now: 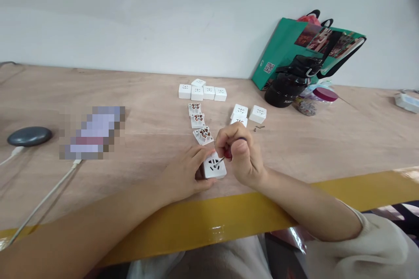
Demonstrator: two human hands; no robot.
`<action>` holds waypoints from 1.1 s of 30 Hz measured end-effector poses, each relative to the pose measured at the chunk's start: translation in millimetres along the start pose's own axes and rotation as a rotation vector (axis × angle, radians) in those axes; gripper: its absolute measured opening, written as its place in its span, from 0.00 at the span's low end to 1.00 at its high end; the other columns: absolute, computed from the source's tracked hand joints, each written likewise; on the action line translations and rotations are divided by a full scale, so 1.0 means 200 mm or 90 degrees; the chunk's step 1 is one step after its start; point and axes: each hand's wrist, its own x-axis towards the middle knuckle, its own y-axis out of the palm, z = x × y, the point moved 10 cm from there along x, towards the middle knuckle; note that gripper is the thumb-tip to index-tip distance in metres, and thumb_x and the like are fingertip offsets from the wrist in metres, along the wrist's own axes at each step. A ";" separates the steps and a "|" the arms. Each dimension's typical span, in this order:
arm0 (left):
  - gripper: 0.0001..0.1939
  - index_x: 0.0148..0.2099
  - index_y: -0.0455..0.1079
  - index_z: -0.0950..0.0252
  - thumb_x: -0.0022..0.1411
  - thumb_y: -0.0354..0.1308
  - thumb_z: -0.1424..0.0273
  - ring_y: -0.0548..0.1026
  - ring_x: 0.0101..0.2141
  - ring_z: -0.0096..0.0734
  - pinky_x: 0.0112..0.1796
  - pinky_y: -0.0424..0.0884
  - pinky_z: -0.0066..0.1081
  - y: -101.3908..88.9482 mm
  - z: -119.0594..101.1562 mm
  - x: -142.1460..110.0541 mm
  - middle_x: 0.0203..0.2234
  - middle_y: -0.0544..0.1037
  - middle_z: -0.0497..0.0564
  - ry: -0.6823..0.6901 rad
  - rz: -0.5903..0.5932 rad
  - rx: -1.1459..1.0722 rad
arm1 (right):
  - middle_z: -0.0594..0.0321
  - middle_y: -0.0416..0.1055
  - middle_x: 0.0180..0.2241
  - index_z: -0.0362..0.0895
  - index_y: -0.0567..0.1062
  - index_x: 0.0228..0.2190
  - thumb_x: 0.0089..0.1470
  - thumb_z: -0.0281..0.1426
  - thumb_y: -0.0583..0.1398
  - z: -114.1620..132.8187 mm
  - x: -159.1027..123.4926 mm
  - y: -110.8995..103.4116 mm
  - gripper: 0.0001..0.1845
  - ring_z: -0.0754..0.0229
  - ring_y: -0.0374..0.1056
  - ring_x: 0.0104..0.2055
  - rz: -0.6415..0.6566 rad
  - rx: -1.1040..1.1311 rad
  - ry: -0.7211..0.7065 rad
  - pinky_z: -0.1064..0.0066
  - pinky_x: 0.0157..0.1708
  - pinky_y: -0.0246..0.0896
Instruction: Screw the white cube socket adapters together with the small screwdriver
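A white power socket (220,171) lies face up near the table's front edge. My left hand (188,172) grips it from the left, fingers on its far side and thumb on its near side. Wrapped in the fingers of my right hand (242,154) is a screwdriver (228,151) with a red handle. Its thin shaft slants down to the left, and the tip meets the middle of the socket's face. Just beyond stand several open socket inserts (203,135) with copper-coloured contacts. Small screws (258,127) lie to the right, beside a white socket housing (258,114).
Several white socket housings (197,93) stand in a row at the back. Right of them are a black bottle (283,89), a green bag (278,48) and a jar with a dark red lid (325,94). A blurred phone (96,133) and a dark oval device (29,136), both cabled, lie left.
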 end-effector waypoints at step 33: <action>0.19 0.56 0.59 0.58 0.63 0.53 0.65 0.66 0.54 0.42 0.53 0.67 0.41 -0.01 -0.09 -0.04 0.54 0.66 0.53 0.104 -0.032 0.040 | 0.65 0.70 0.29 0.50 0.67 0.46 0.53 0.28 0.61 0.25 0.01 -0.02 0.18 0.62 0.68 0.30 -0.074 -0.318 -0.284 0.68 0.29 0.67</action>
